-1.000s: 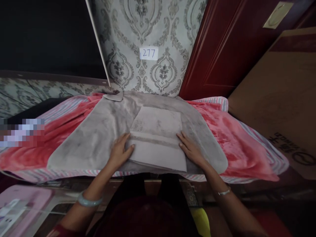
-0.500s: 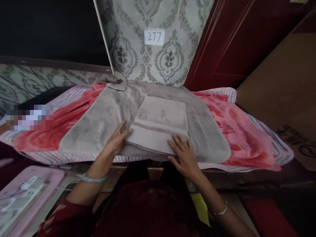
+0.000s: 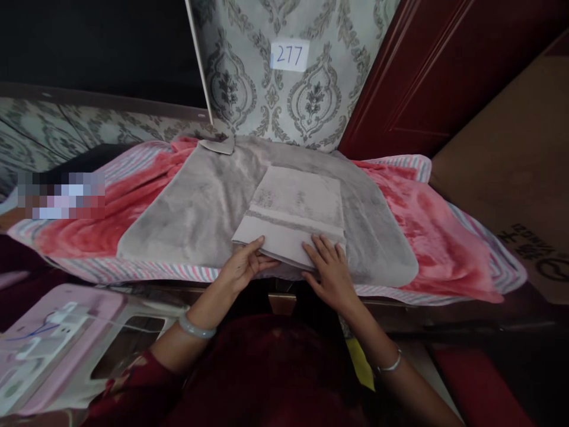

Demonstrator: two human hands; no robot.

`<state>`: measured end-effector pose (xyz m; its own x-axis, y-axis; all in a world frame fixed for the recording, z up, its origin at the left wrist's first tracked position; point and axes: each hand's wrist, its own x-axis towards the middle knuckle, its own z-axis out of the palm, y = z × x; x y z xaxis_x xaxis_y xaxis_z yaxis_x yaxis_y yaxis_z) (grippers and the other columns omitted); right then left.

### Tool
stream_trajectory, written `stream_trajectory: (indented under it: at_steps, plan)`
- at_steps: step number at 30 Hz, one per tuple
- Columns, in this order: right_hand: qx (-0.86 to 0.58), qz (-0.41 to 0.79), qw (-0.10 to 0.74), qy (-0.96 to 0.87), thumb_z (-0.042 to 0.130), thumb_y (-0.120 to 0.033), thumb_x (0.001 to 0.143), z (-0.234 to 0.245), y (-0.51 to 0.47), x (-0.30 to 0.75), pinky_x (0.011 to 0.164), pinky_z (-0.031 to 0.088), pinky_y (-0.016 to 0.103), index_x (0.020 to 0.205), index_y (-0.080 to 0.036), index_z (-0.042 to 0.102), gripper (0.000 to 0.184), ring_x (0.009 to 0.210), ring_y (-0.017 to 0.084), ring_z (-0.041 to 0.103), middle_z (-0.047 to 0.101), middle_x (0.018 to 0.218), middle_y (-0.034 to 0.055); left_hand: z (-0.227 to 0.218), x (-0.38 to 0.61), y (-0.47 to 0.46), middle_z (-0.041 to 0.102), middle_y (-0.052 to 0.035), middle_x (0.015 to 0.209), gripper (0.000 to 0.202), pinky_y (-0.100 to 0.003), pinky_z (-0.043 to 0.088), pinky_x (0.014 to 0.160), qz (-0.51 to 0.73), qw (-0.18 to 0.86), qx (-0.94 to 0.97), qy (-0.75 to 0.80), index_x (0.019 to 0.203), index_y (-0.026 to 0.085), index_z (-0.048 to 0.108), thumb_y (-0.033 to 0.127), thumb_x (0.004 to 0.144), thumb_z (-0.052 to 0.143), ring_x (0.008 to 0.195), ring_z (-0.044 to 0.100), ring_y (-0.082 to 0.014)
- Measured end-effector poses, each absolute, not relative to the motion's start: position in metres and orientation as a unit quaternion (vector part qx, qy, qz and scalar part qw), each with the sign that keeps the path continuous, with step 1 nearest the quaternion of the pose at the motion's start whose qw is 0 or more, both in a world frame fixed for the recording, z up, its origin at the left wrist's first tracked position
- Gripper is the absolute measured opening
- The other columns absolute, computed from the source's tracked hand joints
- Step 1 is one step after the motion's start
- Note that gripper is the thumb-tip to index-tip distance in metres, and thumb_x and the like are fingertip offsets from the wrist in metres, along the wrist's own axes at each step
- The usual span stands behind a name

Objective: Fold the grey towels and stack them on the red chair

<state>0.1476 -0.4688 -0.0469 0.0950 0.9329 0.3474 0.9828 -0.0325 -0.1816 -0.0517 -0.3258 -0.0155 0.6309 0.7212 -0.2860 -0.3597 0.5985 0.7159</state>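
Observation:
A folded light-grey towel (image 3: 301, 194), with a darker band across it, lies on a grey plush blanket (image 3: 186, 213). My left hand (image 3: 243, 265) is at the towel's near edge, thumb on top and fingers along and partly under that edge, gripping it. My right hand (image 3: 329, 270) rests on the towel's near right part with its fingers spread and the thumb out over the near edge. The towel's underside is hidden.
Under the grey blanket is a pink-red blanket (image 3: 444, 249) with striped edging. A screen (image 3: 102, 53) stands at the back left and a cardboard box (image 3: 511, 148) at the right. Left of me, a power strip (image 3: 48, 338) lies on a pink stool (image 3: 100, 302).
My left hand has slid from the towel's left corner rightward along its near edge, its fingers now at that edge. The right hand stays on the towel. The view has shifted slightly.

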Motion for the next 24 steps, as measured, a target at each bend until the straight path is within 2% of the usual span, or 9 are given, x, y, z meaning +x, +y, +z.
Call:
stream_trajectory:
  at_steps: [4, 7, 10, 14, 16, 18, 21, 24]
  plan:
    - [-0.719, -0.066, 0.201, -0.662, 0.053, -0.029, 0.092, -0.046, -0.464, 0.144, 0.121, 0.019, 0.062, 0.160, -0.027, 0.033, 0.071, 0.153, 0.034, 0.024, 0.036, 0.164, 0.0118, -0.018, -0.040, -0.326, 0.077, -0.0119, 0.103, 0.053, -0.051, 0.062, 0.086, 0.331, 0.840, 0.302, 0.305, 0.130, 0.015, 0.057, 0.018, 0.080, 0.074, 0.085, 0.076, -0.0281]
    - [-0.727, -0.079, 0.220, -0.646, 0.052, -0.020, 0.089, -0.049, -0.462, 0.144, 0.121, 0.022, 0.060, 0.160, -0.025, 0.032, 0.075, 0.153, 0.033, 0.027, 0.038, 0.163, 0.0111, -0.013, -0.033, -0.326, 0.078, -0.0099, 0.099, 0.056, -0.049, 0.062, 0.088, 0.353, 0.834, 0.297, 0.303, 0.133, 0.015, 0.056, 0.013, 0.079, 0.069, 0.084, 0.076, -0.0254]
    - [-0.735, -0.101, 0.244, -0.625, 0.051, -0.011, 0.080, -0.052, -0.464, 0.151, 0.120, 0.027, 0.059, 0.158, -0.024, 0.038, 0.080, 0.150, 0.032, 0.034, 0.044, 0.160, 0.0105, -0.007, -0.031, -0.328, 0.078, -0.0100, 0.097, 0.051, -0.047, 0.062, 0.086, 0.369, 0.825, 0.318, 0.285, 0.126, 0.014, 0.060, 0.017, 0.076, 0.071, 0.084, 0.075, -0.0254]
    - [-0.717, -0.106, 0.284, -0.627, 0.047, -0.004, 0.078, -0.047, -0.467, 0.168, 0.116, 0.039, 0.052, 0.154, -0.026, 0.046, 0.079, 0.141, 0.028, 0.047, 0.057, 0.148, 0.0076, -0.008, -0.040, -0.325, 0.076, -0.0117, 0.096, 0.040, -0.047, 0.060, 0.086, 0.328, 0.799, 0.445, 0.234, 0.104, 0.013, 0.068, 0.023, 0.065, 0.070, 0.090, 0.074, -0.0305]
    - [-0.709, -0.104, 0.290, -0.634, 0.045, -0.003, 0.078, -0.042, -0.466, 0.174, 0.114, 0.043, 0.049, 0.153, -0.026, 0.048, 0.078, 0.136, 0.026, 0.053, 0.061, 0.144, 0.0065, -0.011, -0.048, -0.315, 0.076, -0.0105, 0.096, 0.034, -0.048, 0.058, 0.090, 0.307, 0.726, 0.568, 0.238, 0.095, 0.016, 0.070, 0.024, 0.063, 0.068, 0.098, 0.072, -0.0331]
    - [-0.707, -0.107, 0.283, -0.639, 0.045, -0.003, 0.078, -0.037, -0.464, 0.178, 0.112, 0.046, 0.048, 0.151, -0.026, 0.051, 0.076, 0.132, 0.025, 0.057, 0.063, 0.141, 0.0065, -0.013, -0.054, -0.300, 0.076, -0.0097, 0.097, 0.030, -0.052, 0.052, 0.099, 0.304, 0.587, 0.701, 0.269, 0.093, 0.018, 0.072, 0.025, 0.065, 0.064, 0.106, 0.068, -0.0351]
    - [-0.701, -0.117, 0.275, -0.647, 0.046, -0.002, 0.077, -0.036, -0.462, 0.178, 0.110, 0.049, 0.049, 0.149, -0.025, 0.053, 0.076, 0.130, 0.026, 0.059, 0.065, 0.139, 0.0073, -0.011, -0.062, -0.272, 0.075, -0.0130, 0.104, 0.030, -0.057, 0.044, 0.109, 0.307, 0.340, 0.838, 0.296, 0.096, 0.019, 0.073, 0.027, 0.072, 0.058, 0.115, 0.063, -0.0380]
    - [-0.690, -0.141, 0.292, -0.647, 0.045, 0.001, 0.074, -0.043, -0.461, 0.175, 0.108, 0.051, 0.049, 0.147, -0.026, 0.055, 0.079, 0.129, 0.025, 0.060, 0.066, 0.138, 0.0071, -0.008, -0.070, -0.246, 0.072, -0.0161, 0.117, 0.033, -0.058, 0.044, 0.107, 0.285, 0.167, 0.898, 0.289, 0.104, 0.018, 0.073, 0.026, 0.077, 0.055, 0.121, 0.058, -0.0397]
